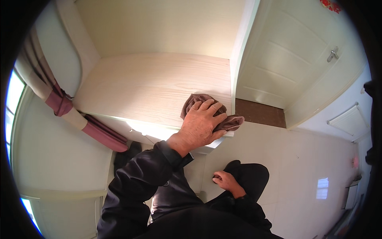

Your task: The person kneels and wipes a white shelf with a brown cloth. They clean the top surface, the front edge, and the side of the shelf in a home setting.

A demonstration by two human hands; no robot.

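Note:
My left hand [202, 123] presses down on a crumpled brown cloth [189, 105], its fingers bent over the folds. The cloth lies at the front right corner of a pale wood-grain shelf [134, 83], and one end of it reaches past the shelf's right edge. Lower in the view, my right hand [226, 180] rests by my bent knee with its fingers curled. A small dark thing shows at those fingers; whether it is held cannot be told.
An upright side panel [243, 38] bounds the shelf on the right, beside a white door [286, 53] with a metal handle. On the left hangs a tied beige and mauve curtain [59, 101]. A dark shoe or similar object [128, 154] stands below the shelf. Pale tiles [286, 155] cover the floor.

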